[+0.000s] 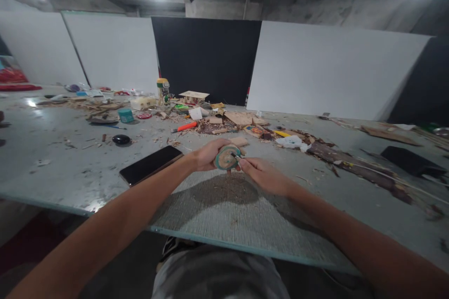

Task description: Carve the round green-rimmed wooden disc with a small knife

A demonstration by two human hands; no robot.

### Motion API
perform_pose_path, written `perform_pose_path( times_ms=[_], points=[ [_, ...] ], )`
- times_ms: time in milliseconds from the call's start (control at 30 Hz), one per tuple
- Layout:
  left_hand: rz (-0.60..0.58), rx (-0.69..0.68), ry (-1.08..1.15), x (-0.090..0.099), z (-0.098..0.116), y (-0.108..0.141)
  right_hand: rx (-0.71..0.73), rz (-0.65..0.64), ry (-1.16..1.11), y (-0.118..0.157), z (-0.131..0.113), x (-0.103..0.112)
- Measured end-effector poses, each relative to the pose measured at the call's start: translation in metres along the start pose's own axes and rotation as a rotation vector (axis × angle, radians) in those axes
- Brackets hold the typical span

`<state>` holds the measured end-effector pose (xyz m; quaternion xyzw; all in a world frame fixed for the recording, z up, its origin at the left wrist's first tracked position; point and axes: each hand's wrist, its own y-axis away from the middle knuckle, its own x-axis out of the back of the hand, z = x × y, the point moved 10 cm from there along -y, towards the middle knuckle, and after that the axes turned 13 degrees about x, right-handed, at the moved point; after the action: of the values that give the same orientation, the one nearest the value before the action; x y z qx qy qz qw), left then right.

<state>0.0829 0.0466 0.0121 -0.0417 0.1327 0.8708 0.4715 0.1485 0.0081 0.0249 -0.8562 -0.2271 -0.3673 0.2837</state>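
Note:
A round disc [226, 158] with a tan, wood-like face and a teal rim is held up above the near part of the table, its face tilted toward me. My left hand [209, 155] grips its left edge, fingers wrapped round it. At the disc's right side, my right hand [261, 174] pinches a thin dark tool [235, 155], whose tip touches or lies just over the disc's face. A small piece of the disc's underside or something below it shows near the fingers, too small to make out.
A black phone [150, 165] lies left of my hands, with a black oval object [121, 139] beyond it. Wood scraps, an orange-red cutter [184, 127] and a teal jar [125, 116] are farther back. Bark [354, 170] and a black block [414, 161] lie right.

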Motion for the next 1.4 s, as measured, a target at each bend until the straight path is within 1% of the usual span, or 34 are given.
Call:
perform_pose_path(
  times_ms=[133, 300, 367, 467, 500, 533, 567, 633, 667, 733, 767, 800, 833, 867, 900, 967, 1033, 1067, 1133, 1167, 1200, 1267, 1333, 1367, 1400],
  points=[
    [0.026, 0.012, -0.05, -0.004, -0.001, 0.0, 0.0, 0.01, 0.134, -0.003, -0.005, 0.004],
    [0.083, -0.034, -0.145, -0.005, 0.004, 0.002, 0.021, -0.04, 0.15, -0.003, -0.009, -0.002],
    [0.109, -0.024, -0.171, -0.004, 0.002, 0.003, 0.0, -0.014, 0.295, -0.001, -0.011, 0.001],
    [0.126, 0.022, -0.162, -0.002, -0.003, 0.004, -0.06, 0.055, 0.595, 0.004, -0.014, 0.009],
    [0.121, 0.028, -0.146, -0.002, -0.004, 0.004, -0.065, 0.071, 0.632, 0.004, -0.016, 0.011],
    [0.115, 0.027, -0.128, -0.002, -0.003, 0.004, -0.061, 0.085, 0.616, 0.003, -0.017, 0.011],
    [0.108, 0.018, -0.106, -0.002, -0.002, 0.004, -0.045, 0.091, 0.55, 0.002, -0.017, 0.011],
    [0.1, -0.013, -0.065, -0.003, 0.002, 0.005, 0.001, 0.055, 0.314, -0.002, -0.016, 0.005],
    [0.097, -0.029, -0.056, -0.005, 0.004, 0.006, 0.018, 0.007, 0.173, -0.004, -0.015, 0.0],
    [0.085, -0.051, -0.061, -0.009, 0.009, 0.007, -0.025, -0.109, -0.089, -0.004, -0.008, -0.013],
    [0.078, -0.061, -0.07, -0.012, 0.011, 0.008, -0.076, -0.132, -0.202, -0.002, -0.004, -0.016],
    [0.075, -0.071, -0.078, -0.014, 0.013, 0.009, -0.107, -0.15, -0.258, -0.001, -0.003, -0.018],
    [0.077, -0.084, -0.082, -0.015, 0.015, 0.01, -0.124, -0.151, -0.265, 0.0, -0.002, -0.018],
    [0.077, -0.09, -0.083, -0.015, 0.015, 0.01, -0.104, -0.133, -0.202, -0.001, -0.005, -0.014],
    [0.076, -0.092, -0.084, -0.015, 0.015, 0.01, -0.069, -0.107, -0.084, -0.003, -0.01, -0.009],
    [0.062, -0.059, -0.092, -0.013, 0.008, 0.007, -0.009, -0.039, 0.236, -0.004, -0.021, 0.003],
    [0.057, -0.019, -0.067, -0.009, 0.0, 0.003, -0.023, -0.018, 0.516, -0.002, -0.025, 0.009],
    [0.056, -0.007, -0.052, -0.007, -0.003, 0.002, -0.041, -0.02, 0.618, -0.001, -0.026, 0.01],
    [0.073, 0.006, -0.042, -0.003, -0.007, 0.0, -0.058, -0.023, 0.719, 0.002, -0.024, 0.01],
    [0.086, 0.006, -0.051, -0.002, -0.008, 0.0, -0.051, -0.018, 0.708, 0.002, -0.023, 0.009],
    [0.099, 0.005, -0.069, -0.002, -0.008, 0.0, -0.034, -0.017, 0.65, 0.002, -0.021, 0.007],
    [0.119, -0.011, -0.104, -0.004, -0.005, 0.001, -0.002, -0.049, 0.404, 0.0, -0.016, -0.001],
    [0.119, -0.052, -0.136, -0.007, 0.001, 0.004, -0.016, -0.132, 0.1, 0.0, -0.008, -0.013],
    [0.114, -0.077, -0.155, -0.009, 0.005, 0.005, -0.03, -0.174, -0.011, 0.0, -0.006, -0.018],
    [0.108, -0.095, -0.175, -0.01, 0.007, 0.005, -0.037, -0.198, -0.068, 0.0, -0.005, -0.021]
  ],
)
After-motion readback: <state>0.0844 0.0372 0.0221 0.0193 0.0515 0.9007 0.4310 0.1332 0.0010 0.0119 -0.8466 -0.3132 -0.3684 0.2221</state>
